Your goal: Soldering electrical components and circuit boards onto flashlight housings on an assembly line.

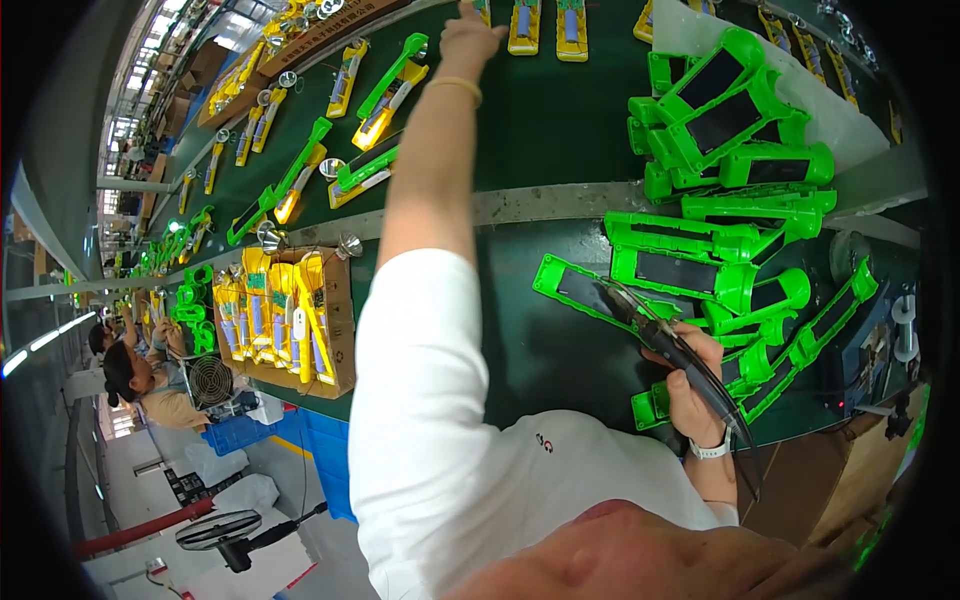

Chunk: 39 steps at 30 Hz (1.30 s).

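Frames [730,115], green with dark panels, crowd the right side, heaped on the belt [540,130] and spilling onto the bench [525,345] just short of the rail [545,203]. Right hand [692,390] now: fingers closed firmly round a slim black tool [690,365], tip end angled up and left over the nearest frame [568,284]; whether it actually touches, I can't tell from here. And the left hand [470,38]! Way out across the belt, arm at full stretch, fingertips right by a yellow part [484,10] at the edge of view. Is it gripped? Can't tell; the fingers run out of sight.

So how does it stand? Partway through, I'd judge. Over on the left, several green pieces [395,75] lie against yellow ones [385,112], paired but not closed up. Two yellow units [522,28] beyond the left hand sit without any green, and a carton [342,335] holds a whole bunch more, just as bare. With that right-hand heap unpaired too, plenty looks left.
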Each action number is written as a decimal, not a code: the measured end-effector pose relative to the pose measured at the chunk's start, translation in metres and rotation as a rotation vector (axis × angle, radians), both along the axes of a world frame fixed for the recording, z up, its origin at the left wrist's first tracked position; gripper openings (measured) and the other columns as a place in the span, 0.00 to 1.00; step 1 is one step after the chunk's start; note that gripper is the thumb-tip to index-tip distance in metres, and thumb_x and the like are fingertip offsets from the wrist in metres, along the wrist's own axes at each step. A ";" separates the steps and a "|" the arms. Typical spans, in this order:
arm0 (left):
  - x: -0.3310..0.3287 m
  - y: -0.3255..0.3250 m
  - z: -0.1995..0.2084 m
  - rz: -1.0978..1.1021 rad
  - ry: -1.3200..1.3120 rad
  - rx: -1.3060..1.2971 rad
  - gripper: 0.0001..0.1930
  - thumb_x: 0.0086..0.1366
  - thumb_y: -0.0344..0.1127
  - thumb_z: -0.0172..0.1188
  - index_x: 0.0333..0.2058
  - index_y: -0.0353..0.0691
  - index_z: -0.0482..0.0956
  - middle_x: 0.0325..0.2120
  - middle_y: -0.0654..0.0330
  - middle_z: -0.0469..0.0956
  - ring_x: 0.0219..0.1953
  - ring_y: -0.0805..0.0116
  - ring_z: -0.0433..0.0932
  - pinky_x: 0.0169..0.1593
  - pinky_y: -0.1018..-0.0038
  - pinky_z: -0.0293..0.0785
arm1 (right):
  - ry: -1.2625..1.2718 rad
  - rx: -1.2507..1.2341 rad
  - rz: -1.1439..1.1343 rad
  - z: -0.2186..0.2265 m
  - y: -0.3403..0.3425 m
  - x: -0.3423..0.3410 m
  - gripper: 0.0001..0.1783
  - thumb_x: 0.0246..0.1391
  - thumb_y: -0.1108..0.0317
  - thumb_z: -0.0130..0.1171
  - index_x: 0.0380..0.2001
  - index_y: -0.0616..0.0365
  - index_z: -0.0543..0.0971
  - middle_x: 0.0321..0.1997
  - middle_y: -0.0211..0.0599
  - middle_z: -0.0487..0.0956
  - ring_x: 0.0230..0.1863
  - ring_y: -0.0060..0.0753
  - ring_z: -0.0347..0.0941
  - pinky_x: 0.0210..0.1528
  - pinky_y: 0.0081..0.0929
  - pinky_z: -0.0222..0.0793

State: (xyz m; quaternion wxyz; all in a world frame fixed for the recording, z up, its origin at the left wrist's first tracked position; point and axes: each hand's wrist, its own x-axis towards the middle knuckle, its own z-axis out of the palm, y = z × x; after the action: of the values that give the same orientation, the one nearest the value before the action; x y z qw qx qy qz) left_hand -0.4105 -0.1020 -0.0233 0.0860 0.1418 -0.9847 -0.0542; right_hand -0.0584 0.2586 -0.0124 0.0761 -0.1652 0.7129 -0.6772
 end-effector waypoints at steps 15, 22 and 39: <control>0.312 0.009 0.056 -1.021 -0.344 0.890 0.28 0.42 0.32 0.70 0.45 0.42 0.74 0.53 0.53 0.65 0.59 0.57 0.59 0.59 0.64 0.57 | -0.328 -0.272 -0.034 0.004 -0.008 -0.005 0.22 0.62 0.60 0.41 0.53 0.59 0.52 0.46 0.49 0.69 0.44 0.36 0.73 0.36 0.25 0.72; 0.394 0.063 0.035 -0.896 -0.137 0.288 0.26 0.44 0.35 0.67 0.45 0.44 0.73 0.49 0.57 0.70 0.58 0.56 0.61 0.62 0.51 0.46 | 0.129 -0.192 -0.304 0.001 -0.002 0.005 0.17 0.61 0.61 0.43 0.49 0.57 0.58 0.40 0.45 0.75 0.30 0.23 0.69 0.32 0.19 0.64; 0.430 0.046 0.028 0.128 -0.110 1.244 0.18 0.56 0.40 0.59 0.40 0.31 0.76 0.19 0.70 0.68 0.23 0.82 0.64 0.28 0.84 0.61 | -0.019 -0.540 -0.411 -0.011 0.000 0.064 0.17 0.56 0.58 0.51 0.43 0.54 0.64 0.31 0.32 0.68 0.25 0.24 0.65 0.26 0.20 0.61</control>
State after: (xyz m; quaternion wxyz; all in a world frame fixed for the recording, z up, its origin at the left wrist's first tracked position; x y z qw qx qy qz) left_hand 0.0196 -0.0565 0.0049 -0.0604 0.2265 -0.7614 -0.6044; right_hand 0.0054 0.2584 -0.0234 -0.1019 -0.0261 0.5253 -0.8444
